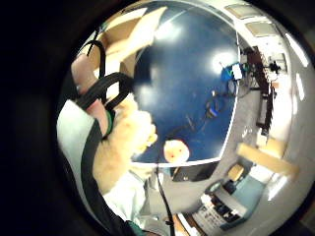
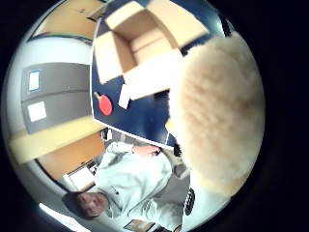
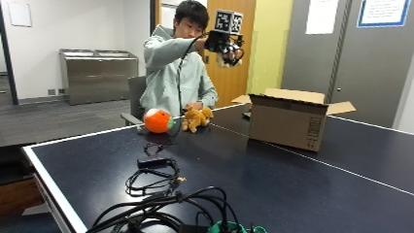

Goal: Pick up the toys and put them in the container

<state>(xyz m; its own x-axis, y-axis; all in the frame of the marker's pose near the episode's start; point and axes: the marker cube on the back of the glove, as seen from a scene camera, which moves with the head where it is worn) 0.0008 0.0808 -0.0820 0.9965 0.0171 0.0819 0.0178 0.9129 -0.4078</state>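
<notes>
Toy in hand: a cream plush toy [image 3: 228, 61] rides high in the air, well above the desk [image 3: 271, 179].
Grip: the gloved right hand [image 3: 224, 44] curls round the plush; in the thumb side palm view its fur [image 2: 217, 116] lies close against the palm.
Relation that counts: the open cardboard box [image 3: 288, 121] stands on the desk below the raised hand and toward the person's left, so the carry likely runs across and down into its open top.
Waiting toys: an orange ball toy [image 3: 157, 121] and a tan teddy [image 3: 196, 118] sit just beside each other near the person, well apart from the box.
Other hand: bare, resting by the teddy.
</notes>
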